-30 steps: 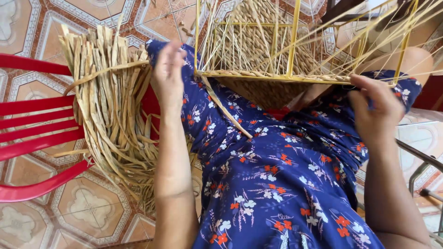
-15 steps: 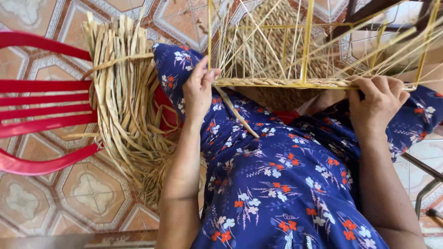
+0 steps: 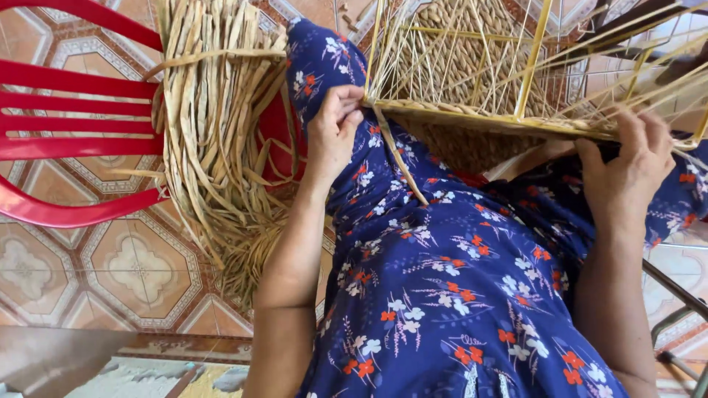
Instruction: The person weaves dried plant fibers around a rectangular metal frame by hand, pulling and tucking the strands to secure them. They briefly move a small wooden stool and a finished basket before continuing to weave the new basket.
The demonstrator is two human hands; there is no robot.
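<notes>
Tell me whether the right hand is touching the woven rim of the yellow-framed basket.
Touching. The head view shows the right hand with its fingers curled over the woven rim of the yellow-framed basket.

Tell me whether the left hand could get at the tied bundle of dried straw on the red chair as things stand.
Probably yes. The left hand is pinching a loose strand at the basket frame's rim, and the straw bundle lies just beside it on the red chair. Nothing stands between them, though it would have to release the strand first.
</notes>
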